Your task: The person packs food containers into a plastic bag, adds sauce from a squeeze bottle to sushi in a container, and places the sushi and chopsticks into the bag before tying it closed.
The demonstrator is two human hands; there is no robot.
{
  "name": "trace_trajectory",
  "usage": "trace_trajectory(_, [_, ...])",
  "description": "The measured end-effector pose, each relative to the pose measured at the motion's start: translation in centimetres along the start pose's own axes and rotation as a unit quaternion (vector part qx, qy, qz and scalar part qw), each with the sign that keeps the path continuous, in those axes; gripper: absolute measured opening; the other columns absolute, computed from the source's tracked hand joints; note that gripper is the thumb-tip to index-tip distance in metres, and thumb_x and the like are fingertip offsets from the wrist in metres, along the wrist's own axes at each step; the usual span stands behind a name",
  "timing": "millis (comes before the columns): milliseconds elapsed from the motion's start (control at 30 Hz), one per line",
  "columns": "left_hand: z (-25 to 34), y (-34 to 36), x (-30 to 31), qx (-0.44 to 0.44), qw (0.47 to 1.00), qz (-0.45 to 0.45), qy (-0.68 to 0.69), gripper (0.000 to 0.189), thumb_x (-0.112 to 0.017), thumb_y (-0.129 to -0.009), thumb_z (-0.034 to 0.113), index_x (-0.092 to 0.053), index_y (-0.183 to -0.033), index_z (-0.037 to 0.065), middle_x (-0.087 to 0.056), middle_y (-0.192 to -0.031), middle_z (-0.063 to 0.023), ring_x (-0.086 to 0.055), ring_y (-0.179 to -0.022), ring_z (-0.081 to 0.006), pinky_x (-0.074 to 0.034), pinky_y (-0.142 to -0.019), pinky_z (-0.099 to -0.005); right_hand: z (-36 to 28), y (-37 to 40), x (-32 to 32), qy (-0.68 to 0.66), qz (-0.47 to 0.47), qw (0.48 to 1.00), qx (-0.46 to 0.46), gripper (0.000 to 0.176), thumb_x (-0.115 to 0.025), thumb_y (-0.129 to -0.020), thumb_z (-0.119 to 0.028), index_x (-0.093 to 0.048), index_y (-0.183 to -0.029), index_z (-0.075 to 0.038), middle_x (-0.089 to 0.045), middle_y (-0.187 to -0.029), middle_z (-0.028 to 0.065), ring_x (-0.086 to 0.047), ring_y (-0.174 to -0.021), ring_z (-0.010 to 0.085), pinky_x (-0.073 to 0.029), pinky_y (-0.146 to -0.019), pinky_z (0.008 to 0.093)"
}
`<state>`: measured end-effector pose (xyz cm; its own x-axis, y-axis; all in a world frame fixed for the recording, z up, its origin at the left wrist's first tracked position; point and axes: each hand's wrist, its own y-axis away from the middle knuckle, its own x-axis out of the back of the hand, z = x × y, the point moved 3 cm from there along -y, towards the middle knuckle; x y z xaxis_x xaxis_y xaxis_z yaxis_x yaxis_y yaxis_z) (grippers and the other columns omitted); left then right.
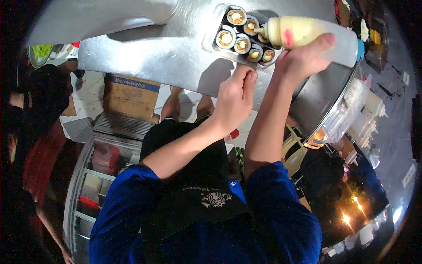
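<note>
Several sushi roll pieces (242,43) stand in a clear tray (216,49) on the steel counter, cut faces up, some with pale sauce on top. My right hand (307,57) grips a squeeze bottle (301,34) of pale yellow sauce. The bottle lies nearly sideways, its nozzle pointing left over the rolls. My left hand (237,94) is curled closed at the counter's front edge, just below the tray; its palm is turned from view, and whether anything is inside is hidden.
The steel counter (154,57) runs across the top. A metal basin (323,97) and plastic-wrapped items (347,103) are at the right. Below left are a cardboard box (131,99) and a glass-topped chiller (94,176). Another person (44,92) stands at the far left.
</note>
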<state>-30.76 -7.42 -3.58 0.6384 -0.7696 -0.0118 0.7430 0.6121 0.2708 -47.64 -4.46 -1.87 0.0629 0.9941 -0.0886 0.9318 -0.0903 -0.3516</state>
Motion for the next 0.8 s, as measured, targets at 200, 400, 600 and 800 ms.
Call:
trace_trajectory(200, [0.4, -0.8, -0.4, -0.021, 1.000, 0.009, 0.005, 0.016, -0.051, -0.100, 0.013, -0.056, -0.099, -0.002, -0.061, -0.075, -0.0165, -0.057, -0.062, -0.0239, -0.046, -0.059, -0.0343, 0.0, -0.4, -1.9, 0.044, -0.014, 0.998, 0.047, 0.060, -0.061, -0.095, -0.044, -0.042, -0.124, 0.005, -0.058, -0.113, 0.0159, -0.061, -0.096, 0.0203, -0.052, -0.083, 0.0328])
trace_trajectory(400, [1.0, -0.6, 0.2, -0.031, 0.999, 0.022, -0.001, 0.016, -0.050, -0.100, 0.013, -0.056, -0.100, -0.002, -0.061, -0.075, -0.0145, -0.055, -0.063, -0.0210, -0.046, -0.060, -0.0327, -1.5, -0.4, -0.6, 0.017, 0.066, 0.998, -0.002, 0.055, -0.054, -0.098, -0.044, -0.042, -0.123, 0.004, -0.059, -0.112, 0.0149, -0.064, -0.092, 0.0222, -0.057, -0.077, 0.0347])
trace_trajectory(600, [6.2, -0.2, 3.2, -0.049, 0.998, 0.004, -0.035, 0.012, -0.054, -0.098, 0.010, -0.056, -0.101, -0.001, -0.061, -0.075, -0.0192, -0.062, -0.063, -0.0304, -0.047, -0.058, -0.0348, -7.1, 0.5, 3.0, -0.260, 0.067, 0.911, -0.313, 0.080, -0.037, -0.095, -0.067, -0.042, -0.130, 0.004, -0.058, -0.120, 0.0178, -0.060, -0.107, 0.0322, -0.050, -0.095, 0.0461])
trace_trajectory(800, [17.2, 3.4, 5.1, -0.256, 0.961, -0.036, -0.097, 0.013, -0.061, -0.095, 0.013, -0.060, -0.093, 0.000, -0.060, -0.068, -0.0131, -0.059, -0.057, -0.0222, -0.045, -0.053, -0.0315, -19.3, 0.2, 3.1, -0.284, 0.143, 0.882, -0.347, 0.077, -0.042, -0.092, -0.068, -0.046, -0.125, 0.001, -0.060, -0.110, 0.0179, -0.062, -0.101, 0.0338, -0.055, -0.086, 0.0481])
